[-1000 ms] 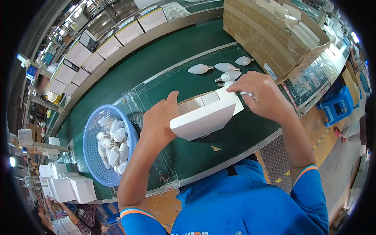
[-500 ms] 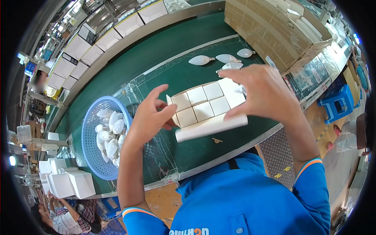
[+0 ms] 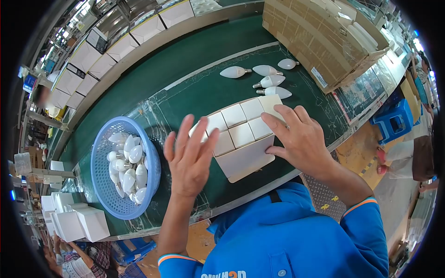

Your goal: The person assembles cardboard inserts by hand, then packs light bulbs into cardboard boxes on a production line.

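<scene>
An open white carton (image 3: 245, 160) lies on the green bench before me, holding several small white boxes (image 3: 241, 135) in two rows. Its near flap hangs out towards me, and another flap stands up at the far right corner. My left hand (image 3: 190, 162) is open, fingers spread, over the carton's left end. My right hand (image 3: 303, 141) grips the right end, thumb at the near corner by the flap and fingertips at the top edge. Just beyond the carton lie several white candle-shaped light bulbs (image 3: 272, 81) with metal screw bases.
A blue plastic basket (image 3: 98, 173) of similar bulbs stands at the left. White boxes (image 3: 92, 223) are stacked near the front left edge. A large brown cardboard box (image 3: 308, 44) sits at the back right. A blue stool (image 3: 394, 121) is on the floor to the right.
My left hand has come off the carton's left side and spread its fingers above it. My right hand has moved lower onto the right end. The near flap now hangs further down.
</scene>
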The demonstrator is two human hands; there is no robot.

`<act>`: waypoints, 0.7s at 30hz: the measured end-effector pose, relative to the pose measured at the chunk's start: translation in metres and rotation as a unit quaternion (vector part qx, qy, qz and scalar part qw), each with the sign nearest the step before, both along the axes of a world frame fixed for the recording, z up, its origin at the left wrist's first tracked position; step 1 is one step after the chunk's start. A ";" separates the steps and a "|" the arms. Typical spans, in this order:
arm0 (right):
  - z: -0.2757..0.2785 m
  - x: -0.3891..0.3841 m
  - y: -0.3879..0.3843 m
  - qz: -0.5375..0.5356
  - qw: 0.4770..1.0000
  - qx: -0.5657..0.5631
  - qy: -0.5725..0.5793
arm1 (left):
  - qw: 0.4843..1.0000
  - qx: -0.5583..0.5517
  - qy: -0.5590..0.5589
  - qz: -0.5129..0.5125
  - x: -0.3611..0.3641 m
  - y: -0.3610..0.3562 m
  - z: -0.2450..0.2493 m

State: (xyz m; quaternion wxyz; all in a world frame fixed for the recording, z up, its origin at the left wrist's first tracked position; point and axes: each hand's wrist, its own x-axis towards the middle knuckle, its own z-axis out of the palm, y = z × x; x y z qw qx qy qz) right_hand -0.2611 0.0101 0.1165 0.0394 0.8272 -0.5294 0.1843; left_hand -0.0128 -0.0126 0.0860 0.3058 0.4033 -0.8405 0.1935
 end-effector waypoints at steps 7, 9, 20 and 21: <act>0.009 -0.001 0.000 0.001 1.000 0.022 0.008 | 0.966 0.256 -0.015 0.038 -0.020 0.005 0.021; 0.020 -0.003 -0.003 0.007 0.999 0.032 0.012 | 0.944 0.315 0.095 0.033 -0.026 0.004 0.007; 0.036 0.009 -0.077 0.164 0.983 0.035 0.078 | 0.907 0.213 0.341 -0.123 -0.030 -0.011 -0.052; 0.036 0.010 -0.079 0.161 0.981 0.043 0.104 | 0.906 0.221 0.334 -0.133 -0.030 -0.011 -0.052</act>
